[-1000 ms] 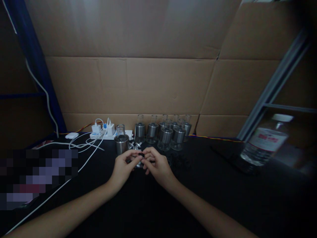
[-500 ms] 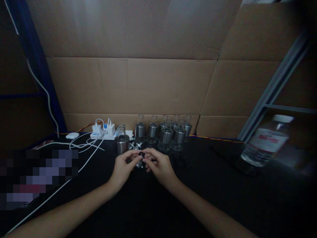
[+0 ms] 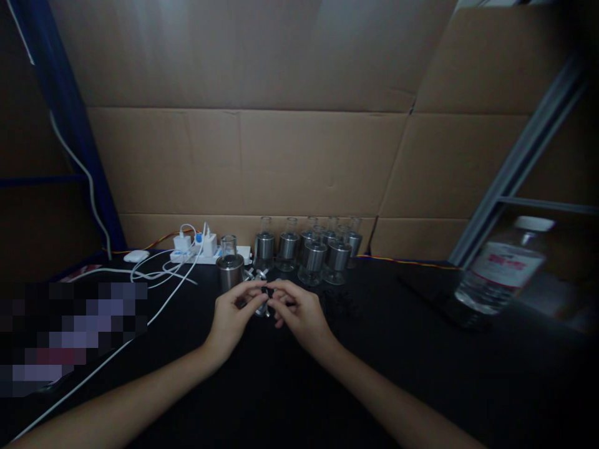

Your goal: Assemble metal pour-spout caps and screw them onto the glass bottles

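My left hand (image 3: 238, 310) and my right hand (image 3: 298, 310) meet at the middle of the black table, fingertips almost together. Between them they pinch a small black piece (image 3: 267, 291), too small and dark to name. Small shiny metal parts (image 3: 261, 274) lie just behind my fingers, and some silvery metal shows below the pinched piece, partly hidden by my fingers. Left of these, close behind my left hand, stands a glass-necked container with a brushed metal body (image 3: 230, 272); its base is covered by the hand.
Several similar glass and metal containers (image 3: 313, 257) stand in a group at the back. A white power strip (image 3: 213, 257) with chargers and loose white cables sits back left. Dark small pieces (image 3: 344, 304) lie right of my right hand. A water bottle (image 3: 503, 268) stands at the right.
Both hands stay in nearly the same place. My fingertips have shifted slightly around the small black piece, which shows a little less now.
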Demonstrator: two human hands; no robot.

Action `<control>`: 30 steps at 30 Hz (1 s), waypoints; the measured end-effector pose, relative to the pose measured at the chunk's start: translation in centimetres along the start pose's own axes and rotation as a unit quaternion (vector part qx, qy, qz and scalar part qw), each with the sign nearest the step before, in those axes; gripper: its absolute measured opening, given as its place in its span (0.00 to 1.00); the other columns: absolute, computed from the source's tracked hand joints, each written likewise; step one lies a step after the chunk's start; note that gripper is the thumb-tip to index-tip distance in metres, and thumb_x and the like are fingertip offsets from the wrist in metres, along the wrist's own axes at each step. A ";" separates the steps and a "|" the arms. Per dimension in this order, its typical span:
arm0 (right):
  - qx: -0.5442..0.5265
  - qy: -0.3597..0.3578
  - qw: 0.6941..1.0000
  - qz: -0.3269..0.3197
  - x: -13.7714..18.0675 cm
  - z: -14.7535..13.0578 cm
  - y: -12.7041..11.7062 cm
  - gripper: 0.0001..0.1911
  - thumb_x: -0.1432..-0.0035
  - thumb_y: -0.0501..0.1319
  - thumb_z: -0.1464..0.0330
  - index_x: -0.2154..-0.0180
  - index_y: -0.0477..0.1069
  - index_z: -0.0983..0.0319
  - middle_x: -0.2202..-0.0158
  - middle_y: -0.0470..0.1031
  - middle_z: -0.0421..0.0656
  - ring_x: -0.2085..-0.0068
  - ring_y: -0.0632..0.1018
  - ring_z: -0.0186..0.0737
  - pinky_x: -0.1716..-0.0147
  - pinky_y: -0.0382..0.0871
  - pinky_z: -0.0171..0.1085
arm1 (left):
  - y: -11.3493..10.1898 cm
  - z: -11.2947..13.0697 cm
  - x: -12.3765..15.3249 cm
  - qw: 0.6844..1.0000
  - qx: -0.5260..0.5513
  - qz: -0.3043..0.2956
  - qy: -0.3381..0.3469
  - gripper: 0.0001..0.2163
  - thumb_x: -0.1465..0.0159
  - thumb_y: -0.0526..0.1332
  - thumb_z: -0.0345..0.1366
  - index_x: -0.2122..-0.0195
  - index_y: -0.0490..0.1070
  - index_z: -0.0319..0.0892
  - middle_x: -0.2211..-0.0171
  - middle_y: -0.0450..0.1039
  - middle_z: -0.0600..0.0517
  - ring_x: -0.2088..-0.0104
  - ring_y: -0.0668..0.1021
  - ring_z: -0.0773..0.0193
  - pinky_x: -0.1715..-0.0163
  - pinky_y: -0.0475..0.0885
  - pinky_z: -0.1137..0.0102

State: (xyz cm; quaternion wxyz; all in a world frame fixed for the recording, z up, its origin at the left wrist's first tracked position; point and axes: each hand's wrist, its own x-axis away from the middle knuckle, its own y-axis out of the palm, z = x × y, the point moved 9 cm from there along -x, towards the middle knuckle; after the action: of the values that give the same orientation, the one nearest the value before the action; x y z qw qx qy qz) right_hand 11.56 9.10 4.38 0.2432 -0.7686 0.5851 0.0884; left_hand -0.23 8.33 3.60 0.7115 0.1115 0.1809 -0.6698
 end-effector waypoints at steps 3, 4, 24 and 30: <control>-0.048 0.028 0.998 -0.003 -0.1 0.6 0.2 0.12 0.54 0.59 0.69 0.64 0.65 0.61 0.77 0.64 0.35 0.80 0.69 0.27 0.86 0.69 0.27 | -0.1 -0.1 0.0 1.000 -0.004 0.005 -0.012 0.11 0.49 0.61 0.36 0.64 0.72 0.38 0.70 0.74 0.49 0.68 0.75 0.63 0.72 0.69 0.74; -0.065 0.036 0.997 -0.003 -0.1 0.8 0.2 0.12 0.54 0.59 0.69 0.64 0.64 0.62 0.77 0.64 0.35 0.80 0.69 0.27 0.87 0.68 0.27 | -0.1 -0.1 0.1 1.000 -0.004 0.006 -0.017 0.11 0.49 0.61 0.36 0.65 0.72 0.38 0.70 0.74 0.48 0.68 0.75 0.62 0.73 0.69 0.74; -0.254 0.182 0.948 -0.062 0.9 2.3 2.0 0.13 0.55 0.60 0.60 0.72 0.64 0.64 0.71 0.66 0.39 0.66 0.71 0.33 0.70 0.70 0.34 | -0.1 -0.7 0.2 0.989 0.142 0.015 -0.042 0.10 0.50 0.62 0.33 0.66 0.70 0.37 0.73 0.75 0.51 0.74 0.75 0.66 0.78 0.69 0.75; -0.211 0.100 0.969 -0.078 0.6 1.2 2.6 0.15 0.53 0.58 0.57 0.73 0.64 0.64 0.72 0.64 0.38 0.67 0.70 0.33 0.71 0.72 0.37 | 0.2 -0.9 0.3 0.981 0.181 0.016 -0.069 0.09 0.50 0.62 0.32 0.66 0.71 0.38 0.73 0.75 0.52 0.74 0.75 0.69 0.77 0.69 0.76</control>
State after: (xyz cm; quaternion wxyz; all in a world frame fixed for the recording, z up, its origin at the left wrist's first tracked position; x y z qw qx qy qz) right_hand 9.50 8.65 2.39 0.0219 -0.8509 0.5124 0.1136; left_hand -0.16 8.40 2.62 0.7010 0.1945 0.0055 -0.6861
